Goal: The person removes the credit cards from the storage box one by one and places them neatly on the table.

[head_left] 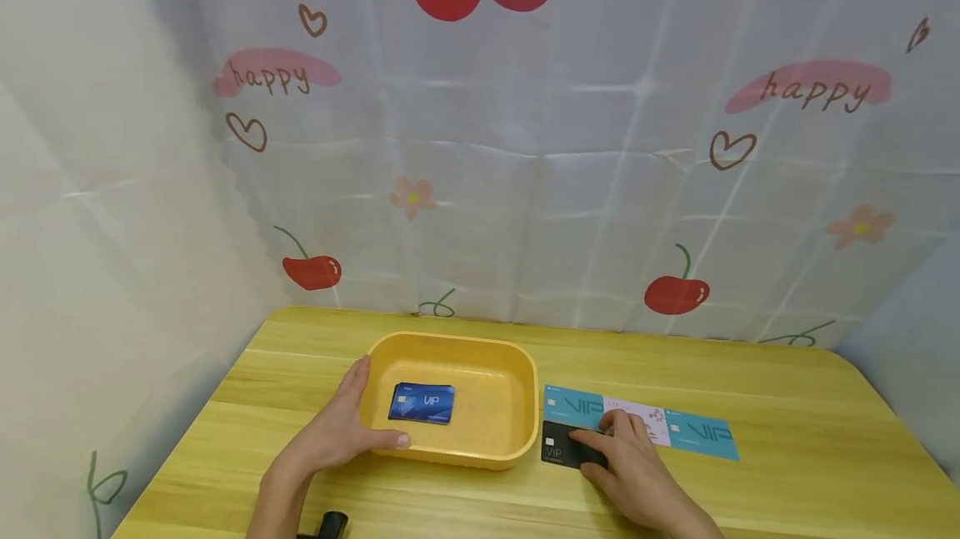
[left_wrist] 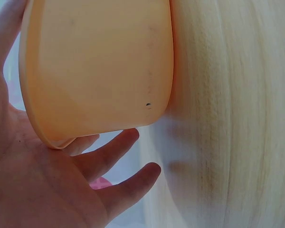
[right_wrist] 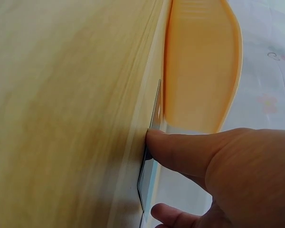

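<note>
A yellow plastic tub [head_left: 487,460] stands on the table, with a small stack of blue VIP cards [head_left: 431,410] inside at its left. My left hand [head_left: 341,431] holds the tub's left end, thumb over the front rim and fingers along the outer wall [left_wrist: 99,71]. To the right of the tub, my right hand [head_left: 637,472] pinches a black VIP card [head_left: 557,454], index finger on top and thumb [right_wrist: 180,149] at its near edge. Behind it lie a teal card [head_left: 568,410], a pale floral card [head_left: 618,407] and another teal card [head_left: 708,436] in a row.
The wood-grain table [head_left: 255,422] extends past the cards on the right. A white curtain [head_left: 525,214] with cherries and hearts hangs along the back edge. A black object [head_left: 332,524] shows beside the left forearm at the bottom of the head view.
</note>
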`<state>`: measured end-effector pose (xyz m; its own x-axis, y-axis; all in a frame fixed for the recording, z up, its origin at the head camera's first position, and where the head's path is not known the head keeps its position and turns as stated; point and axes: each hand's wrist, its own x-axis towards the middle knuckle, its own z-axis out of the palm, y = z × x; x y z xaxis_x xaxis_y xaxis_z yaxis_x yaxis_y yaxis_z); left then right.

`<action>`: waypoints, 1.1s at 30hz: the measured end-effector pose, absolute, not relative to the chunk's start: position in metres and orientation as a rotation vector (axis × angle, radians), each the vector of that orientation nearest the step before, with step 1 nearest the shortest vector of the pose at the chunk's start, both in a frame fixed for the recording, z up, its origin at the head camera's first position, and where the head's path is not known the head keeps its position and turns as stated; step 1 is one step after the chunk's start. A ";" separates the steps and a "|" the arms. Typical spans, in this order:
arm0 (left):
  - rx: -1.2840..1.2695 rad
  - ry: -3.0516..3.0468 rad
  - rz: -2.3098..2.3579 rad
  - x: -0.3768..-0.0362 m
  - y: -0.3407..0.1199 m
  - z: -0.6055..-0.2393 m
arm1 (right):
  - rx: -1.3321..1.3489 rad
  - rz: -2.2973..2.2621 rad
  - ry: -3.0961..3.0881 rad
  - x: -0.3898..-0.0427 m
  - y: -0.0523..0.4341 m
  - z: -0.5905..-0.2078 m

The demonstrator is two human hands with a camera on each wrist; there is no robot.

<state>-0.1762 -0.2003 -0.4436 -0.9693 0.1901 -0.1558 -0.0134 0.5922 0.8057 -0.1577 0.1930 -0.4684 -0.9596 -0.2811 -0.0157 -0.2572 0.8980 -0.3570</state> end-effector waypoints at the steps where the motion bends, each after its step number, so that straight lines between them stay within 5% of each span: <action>1: 0.145 2.595 1.317 -0.176 -0.200 -0.444 | -0.422 -0.548 2.997 -0.158 0.193 -0.468; 33: 0.154 2.611 1.309 -0.175 -0.200 -0.444 | -0.393 -1.364 3.104 -0.156 0.172 -0.442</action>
